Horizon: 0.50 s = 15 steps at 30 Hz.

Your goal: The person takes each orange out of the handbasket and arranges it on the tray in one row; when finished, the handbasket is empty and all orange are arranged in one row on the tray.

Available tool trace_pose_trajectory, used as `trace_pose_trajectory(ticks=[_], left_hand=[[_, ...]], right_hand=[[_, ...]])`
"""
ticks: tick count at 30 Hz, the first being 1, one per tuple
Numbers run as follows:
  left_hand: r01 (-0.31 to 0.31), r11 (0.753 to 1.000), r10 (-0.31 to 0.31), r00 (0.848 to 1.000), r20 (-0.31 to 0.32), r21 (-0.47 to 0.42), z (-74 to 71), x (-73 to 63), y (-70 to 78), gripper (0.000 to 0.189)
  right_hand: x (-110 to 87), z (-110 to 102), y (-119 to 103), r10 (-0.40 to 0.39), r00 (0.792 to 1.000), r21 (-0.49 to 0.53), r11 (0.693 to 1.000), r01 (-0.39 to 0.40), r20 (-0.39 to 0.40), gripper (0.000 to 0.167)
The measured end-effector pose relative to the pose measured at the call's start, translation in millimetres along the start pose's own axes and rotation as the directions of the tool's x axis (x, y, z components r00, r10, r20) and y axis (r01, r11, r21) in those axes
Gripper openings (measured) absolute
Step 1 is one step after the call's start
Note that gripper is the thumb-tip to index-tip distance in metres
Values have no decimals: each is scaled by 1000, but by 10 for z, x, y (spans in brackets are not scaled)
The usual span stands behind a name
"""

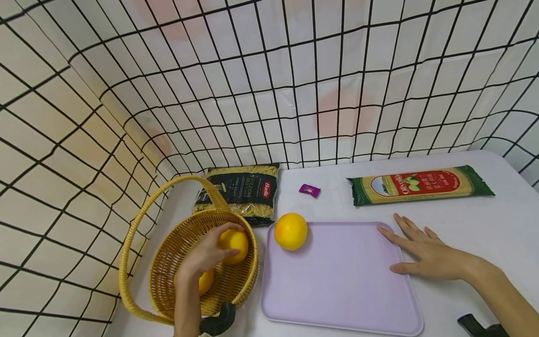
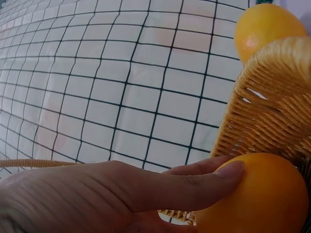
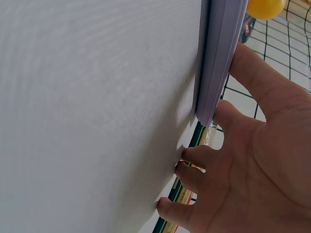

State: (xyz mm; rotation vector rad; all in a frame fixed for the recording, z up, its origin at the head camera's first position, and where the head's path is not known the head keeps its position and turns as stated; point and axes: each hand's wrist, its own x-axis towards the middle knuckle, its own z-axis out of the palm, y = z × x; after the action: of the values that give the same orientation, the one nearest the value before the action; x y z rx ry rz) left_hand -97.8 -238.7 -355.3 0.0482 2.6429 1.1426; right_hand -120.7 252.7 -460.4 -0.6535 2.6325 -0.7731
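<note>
Pinching a round orange [image 1: 236, 242], left grip [image 1: 207, 250] inside woven basket [image 1: 167, 257], right grip [image 1: 433, 255] splayed, touching smooth tray [image 1: 337, 281] beside basket

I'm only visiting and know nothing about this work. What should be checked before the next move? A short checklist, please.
1. Left hand grips the held orange: ok, thumb and fingers around it.
2. Held orange lifted off the floor of the wicker basket: cannot tell.
3. Basket handle clear of that hand: ok, off to its left.
4. Room on the lilac tray: ok, only a corner orange there.
5. Right hand at the tray's edge: ok, touching it.
</note>
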Motion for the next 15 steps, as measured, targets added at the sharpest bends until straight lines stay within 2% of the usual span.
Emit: trace_pose_trajectory(ticks=[10, 15], left_hand=[[23, 999, -20, 996, -89, 29, -11, -13, 8, 41], [-7, 1000, 5, 995, -95, -20, -107, -91, 85, 44]], right_hand=[[-14, 16, 14, 12, 1000, -8, 1000, -12, 4, 91], [8, -1, -2, 8, 1000, -22, 1000, -8, 4, 90]])
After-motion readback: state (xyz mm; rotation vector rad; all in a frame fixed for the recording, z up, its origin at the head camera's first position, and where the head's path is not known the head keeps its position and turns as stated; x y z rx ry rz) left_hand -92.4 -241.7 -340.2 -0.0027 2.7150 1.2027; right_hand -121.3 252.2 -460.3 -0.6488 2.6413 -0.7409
